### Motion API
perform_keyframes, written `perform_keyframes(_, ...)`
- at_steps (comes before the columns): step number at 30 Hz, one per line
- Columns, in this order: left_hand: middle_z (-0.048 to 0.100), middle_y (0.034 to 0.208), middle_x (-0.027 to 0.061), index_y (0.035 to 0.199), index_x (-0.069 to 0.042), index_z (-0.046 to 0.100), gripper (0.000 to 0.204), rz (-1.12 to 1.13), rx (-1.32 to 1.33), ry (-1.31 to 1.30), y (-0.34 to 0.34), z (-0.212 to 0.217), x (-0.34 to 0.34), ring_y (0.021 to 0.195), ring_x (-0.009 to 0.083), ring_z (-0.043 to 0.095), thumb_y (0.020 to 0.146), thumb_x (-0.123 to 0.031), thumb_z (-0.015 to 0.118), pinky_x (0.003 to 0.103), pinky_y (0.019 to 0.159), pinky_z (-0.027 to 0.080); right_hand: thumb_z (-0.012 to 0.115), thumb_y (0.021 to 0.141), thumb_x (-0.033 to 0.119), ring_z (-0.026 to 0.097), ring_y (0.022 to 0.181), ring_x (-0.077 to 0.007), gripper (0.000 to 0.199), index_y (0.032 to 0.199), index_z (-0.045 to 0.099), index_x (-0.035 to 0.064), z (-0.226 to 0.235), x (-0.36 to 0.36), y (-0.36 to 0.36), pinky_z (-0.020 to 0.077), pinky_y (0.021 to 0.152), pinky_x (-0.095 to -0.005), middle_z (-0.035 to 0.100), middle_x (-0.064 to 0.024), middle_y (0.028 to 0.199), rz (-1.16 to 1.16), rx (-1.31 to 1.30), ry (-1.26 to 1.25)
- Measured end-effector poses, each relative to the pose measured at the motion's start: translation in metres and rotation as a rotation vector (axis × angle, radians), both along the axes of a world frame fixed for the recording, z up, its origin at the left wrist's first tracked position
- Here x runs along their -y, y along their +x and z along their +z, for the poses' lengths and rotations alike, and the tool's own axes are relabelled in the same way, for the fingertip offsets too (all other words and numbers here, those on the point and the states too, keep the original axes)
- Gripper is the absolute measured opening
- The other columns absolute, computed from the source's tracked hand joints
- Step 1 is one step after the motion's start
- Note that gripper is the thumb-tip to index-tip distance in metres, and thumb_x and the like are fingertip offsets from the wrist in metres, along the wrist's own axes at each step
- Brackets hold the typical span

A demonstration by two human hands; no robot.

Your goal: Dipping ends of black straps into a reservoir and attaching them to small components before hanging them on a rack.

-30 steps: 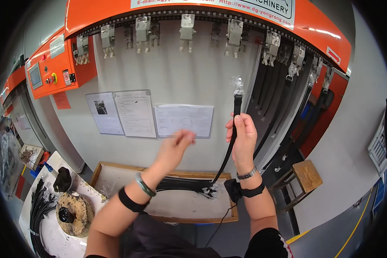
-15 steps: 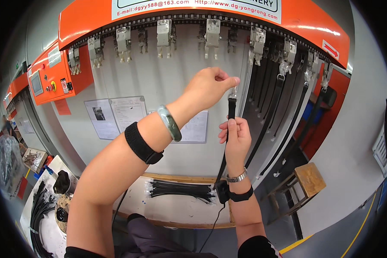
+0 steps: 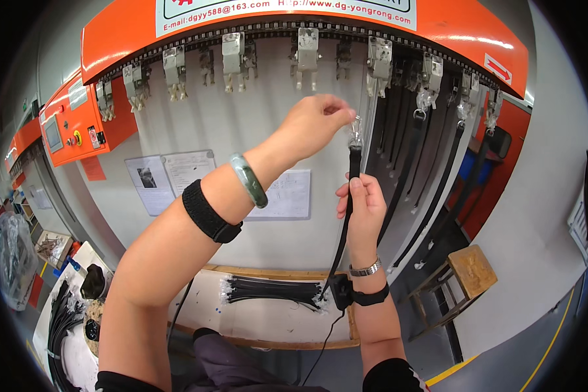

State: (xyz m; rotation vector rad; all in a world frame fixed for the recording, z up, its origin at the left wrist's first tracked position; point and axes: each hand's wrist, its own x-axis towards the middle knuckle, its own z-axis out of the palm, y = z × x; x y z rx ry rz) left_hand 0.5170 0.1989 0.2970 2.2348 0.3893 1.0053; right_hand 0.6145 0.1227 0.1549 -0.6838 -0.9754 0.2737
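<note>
A black strap [image 3: 355, 162] hangs upright in front of the machine, with a shiny metal clasp [image 3: 355, 136] at its top end. My left hand [image 3: 320, 121] is closed, thumb and forefinger pinching the tip of this clasp. Lower down, my right hand [image 3: 366, 204] holds the strap between thumb and fingers. The rest of the strap runs down past my right wrist toward the table. Just above and right of the clasp is a metal clamp [image 3: 379, 57] on the machine's chain, with a gap between them.
More clamps line the chain under the orange housing [image 3: 457, 46]; those on the right carry hanging straps [image 3: 455, 150]. On the table [image 3: 242, 320] lies a bundle of black straps [image 3: 274, 290]. Another bundle [image 3: 57, 326] is at left. A wooden stool [image 3: 472, 271] stands at right.
The machine and its clamps sit slightly further left in view. My left fingers have shifted a little left and up on the clasp, showing more of it. Both hands still hold the strap.
</note>
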Motion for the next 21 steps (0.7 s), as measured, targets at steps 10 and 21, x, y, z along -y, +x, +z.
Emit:
perform_keyframes(10,0.055,0.112,0.0145,0.12,0.004,0.048,0.057,0.071,0.153,-0.023,0.061,0.059,0.003,0.105,0.0237,0.05,0.086,-0.042,0.051,0.033,0.092,0.037,0.048,0.093,0.017,0.049,0.05,-0.0059,0.018,0.094,0.051,-0.001,0.012,-0.011,0.013,0.0398,0.042,-0.0183,0.059,-0.0065,0.07,-0.054,-0.008,0.058)
perform_keyframes(21,0.053,0.109,0.013,0.11,-0.004,0.054,0.044,0.019,0.162,-0.228,0.07,0.074,0.002,0.107,0.0237,0.043,0.085,-0.041,0.053,0.043,0.092,0.032,0.048,0.093,0.016,0.049,0.05,-0.0058,0.016,0.091,0.05,0.0004,0.022,-0.018,0.031,0.0399,0.043,-0.0183,0.059,-0.0062,0.07,-0.122,-0.007,0.1)
